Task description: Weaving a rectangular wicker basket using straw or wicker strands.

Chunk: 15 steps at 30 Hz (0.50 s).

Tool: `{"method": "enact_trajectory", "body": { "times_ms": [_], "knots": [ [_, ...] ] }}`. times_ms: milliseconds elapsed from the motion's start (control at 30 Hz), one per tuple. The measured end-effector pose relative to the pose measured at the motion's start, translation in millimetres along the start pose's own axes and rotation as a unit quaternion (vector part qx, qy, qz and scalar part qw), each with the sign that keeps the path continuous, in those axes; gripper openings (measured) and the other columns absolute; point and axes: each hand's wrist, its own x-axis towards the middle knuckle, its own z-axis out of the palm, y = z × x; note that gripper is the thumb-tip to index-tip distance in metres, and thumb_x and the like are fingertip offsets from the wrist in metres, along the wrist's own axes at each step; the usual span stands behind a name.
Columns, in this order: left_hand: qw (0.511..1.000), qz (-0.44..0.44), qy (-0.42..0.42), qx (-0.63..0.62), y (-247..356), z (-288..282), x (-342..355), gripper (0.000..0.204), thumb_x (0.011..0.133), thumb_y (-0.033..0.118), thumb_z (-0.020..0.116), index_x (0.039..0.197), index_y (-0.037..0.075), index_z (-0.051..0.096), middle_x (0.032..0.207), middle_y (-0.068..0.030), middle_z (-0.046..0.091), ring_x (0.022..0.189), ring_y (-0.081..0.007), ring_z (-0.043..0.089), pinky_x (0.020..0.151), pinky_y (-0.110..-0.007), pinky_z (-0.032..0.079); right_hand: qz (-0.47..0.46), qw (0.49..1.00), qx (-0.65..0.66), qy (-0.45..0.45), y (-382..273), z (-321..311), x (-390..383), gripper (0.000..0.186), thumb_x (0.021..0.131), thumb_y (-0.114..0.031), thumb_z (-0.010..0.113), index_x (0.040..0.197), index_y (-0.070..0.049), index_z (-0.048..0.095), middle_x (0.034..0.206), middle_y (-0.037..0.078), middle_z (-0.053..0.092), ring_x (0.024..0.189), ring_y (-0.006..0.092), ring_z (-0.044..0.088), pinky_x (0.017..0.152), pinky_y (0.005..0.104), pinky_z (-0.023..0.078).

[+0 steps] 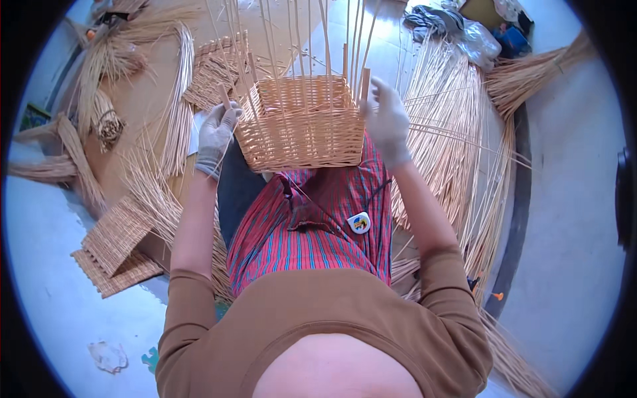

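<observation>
A half-woven wicker basket (302, 142), rectangular and light tan, rests at my lap with its open top toward the far side. Long thin upright canes (325, 40) rise from its walls, and short flat wooden posts stand at its corners. My left hand (216, 138), in a pale work glove, is closed at the near left corner, with the flat post (223, 96) between thumb and fingers. At the near right corner, my gloved right hand (388, 123) is beside the other post (365, 83). Its fingers are bent but blurred, so their grip is unclear.
Loose cane strands (444, 126) lie in a thick spread on the right, with a tied bundle (537, 76) beyond. Woven panels (116, 232) lie at left, another (215, 69) behind the basket. A white round tape measure (359, 223) is on my striped apron (312, 255).
</observation>
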Motion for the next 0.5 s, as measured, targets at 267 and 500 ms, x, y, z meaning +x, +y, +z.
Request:
{"method": "enact_trajectory", "body": {
  "times_ms": [267, 500],
  "knots": [
    [0.921, 0.274, 0.023, 0.275, 86.6, 101.1, -109.2, 0.018, 0.093, 0.008, 0.070, 0.110, 0.007, 0.069, 0.096, -0.0116, 0.073, 0.087, -0.0254, 0.072, 0.075, -0.037, 0.055, -0.120, 0.940, -0.012, -0.320, -26.9, -59.8, -206.4, 0.040, 0.080, -0.038, 0.078, 0.111, -0.015, 0.069, 0.092, 0.005, 0.067, 0.095, 0.0305, 0.065, 0.093, 0.0468, 0.046],
    [0.947, -0.170, -0.271, -0.037, 36.1, 165.3, -127.2, 0.021, 0.100, 0.017, 0.061, 0.118, 0.007, 0.060, 0.094, -0.0038, 0.066, 0.072, -0.0089, 0.061, 0.061, -0.025, 0.051, 0.010, 0.970, 0.154, -0.186, -43.0, -29.4, -109.7, 0.061, 0.089, -0.035, 0.074, 0.140, -0.008, 0.053, 0.102, 0.014, 0.063, 0.092, 0.0320, 0.063, 0.080, 0.0402, 0.052]
  ]
}}
